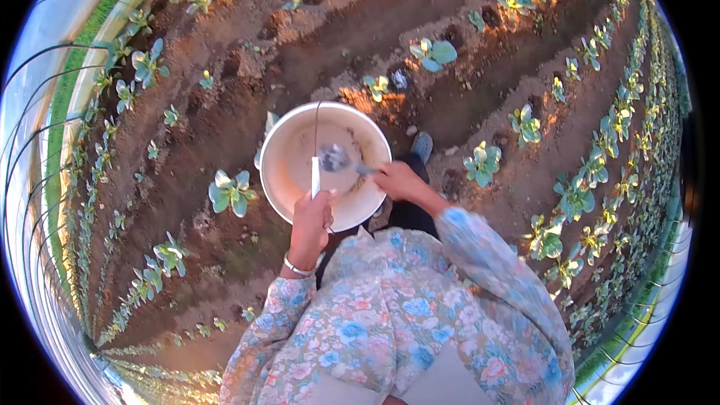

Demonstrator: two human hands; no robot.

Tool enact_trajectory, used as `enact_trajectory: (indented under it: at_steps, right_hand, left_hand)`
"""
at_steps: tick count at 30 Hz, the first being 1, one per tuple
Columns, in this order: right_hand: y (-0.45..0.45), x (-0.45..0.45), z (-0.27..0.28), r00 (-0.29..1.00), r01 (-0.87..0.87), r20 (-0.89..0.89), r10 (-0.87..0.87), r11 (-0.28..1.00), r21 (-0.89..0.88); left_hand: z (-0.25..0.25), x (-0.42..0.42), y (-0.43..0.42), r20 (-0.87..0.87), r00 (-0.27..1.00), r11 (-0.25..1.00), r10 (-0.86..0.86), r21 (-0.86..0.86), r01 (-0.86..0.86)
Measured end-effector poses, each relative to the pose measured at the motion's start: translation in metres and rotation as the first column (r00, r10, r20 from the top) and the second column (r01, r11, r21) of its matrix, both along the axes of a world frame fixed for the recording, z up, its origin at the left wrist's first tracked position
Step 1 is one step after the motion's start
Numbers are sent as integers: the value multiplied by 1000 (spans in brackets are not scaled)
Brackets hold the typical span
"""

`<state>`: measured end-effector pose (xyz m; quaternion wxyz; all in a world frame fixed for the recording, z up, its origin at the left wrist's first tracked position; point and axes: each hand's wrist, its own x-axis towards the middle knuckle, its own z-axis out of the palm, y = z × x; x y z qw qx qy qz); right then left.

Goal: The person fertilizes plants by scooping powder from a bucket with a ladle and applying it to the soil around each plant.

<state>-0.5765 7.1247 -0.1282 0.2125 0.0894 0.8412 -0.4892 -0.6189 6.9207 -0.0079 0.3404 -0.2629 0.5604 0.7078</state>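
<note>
A white bucket (pixel 283 156) hangs or stands in front of my body, and its inside is stained with brown dirt. My left hand (pixel 310 226) is closed around the white grip (pixel 316 174) of the bucket's wire handle. Over the bucket's right rim reaches my right hand (pixel 403 182), fingers wrapped round the short greyish handle of a small scoop (pixel 335 158). The scoop's shiny head is inside the bucket, blurred, so its exact shape and any load on it cannot be made out. Little shows at the bucket's bottom besides some dark residue.
Rows of leafy seedlings run along brown soil beds inside a plastic tunnel with hoops (pixel 56 49). One seedling (pixel 232 193) grows left of the bucket, another (pixel 482 163) to the right. A shoe (pixel 422 147) shows beside the bucket. Small holes dot the soil.
</note>
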Motion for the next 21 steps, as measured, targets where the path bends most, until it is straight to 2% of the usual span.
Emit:
enact_trajectory:
  at_steps: [1,3,4,6,7,8,9,10,11,13,14,15,16,18,21]
  right_hand:
    - [-8,-23,-10,958,-14,287,9,1000,15]
    - [-21,-45,-41,977,-117,207,48,934,337]
    - [-17,-50,-62,956,-266,230,181,864,428]
    - [-10,-51,-123,852,-523,316,419,633,571]
    - [-5,-44,-184,864,-497,399,306,646,579]
    - [-1,-40,-186,952,-178,306,7,827,534]
    - [2,-35,-186,920,177,239,-311,873,454]
    - [7,-32,-186,776,512,203,-597,785,349]
    - [16,-22,-198,985,-52,161,-69,764,643]
    - [23,-5,-213,992,5,100,-72,831,556]
    - [22,-5,-190,951,212,117,-287,878,428]
    - [21,-6,-163,858,441,135,-495,846,301]
    - [22,-4,-163,888,406,115,-445,877,258]
    - [18,1,-166,887,409,113,-449,874,263]
    - [33,9,-156,884,404,167,-437,893,200]
  left_hand:
    - [5,1,8,-4,999,999,-44,-23,44]
    - [14,-1,23,-4,991,987,-137,-80,136]
    - [24,-1,36,5,986,981,-169,-94,169]
    - [43,-2,60,25,971,965,-237,-114,238]
    - [23,2,54,0,928,908,-373,-208,365]
    - [25,4,61,-23,895,870,-445,-248,426]
    - [29,7,71,-45,857,828,-513,-288,481]
    - [33,8,81,-66,817,786,-573,-326,525]
    - [38,8,92,-82,794,765,-603,-343,545]
    - [41,9,108,-51,775,741,-630,-339,580]
    - [41,8,116,-40,759,723,-650,-338,602]
    - [37,12,121,-66,753,731,-655,-306,610]
    - [38,9,127,-58,737,717,-673,-297,631]
    - [42,6,139,-35,704,684,-710,-276,676]
    - [14,9,143,-53,767,747,-640,-276,605]
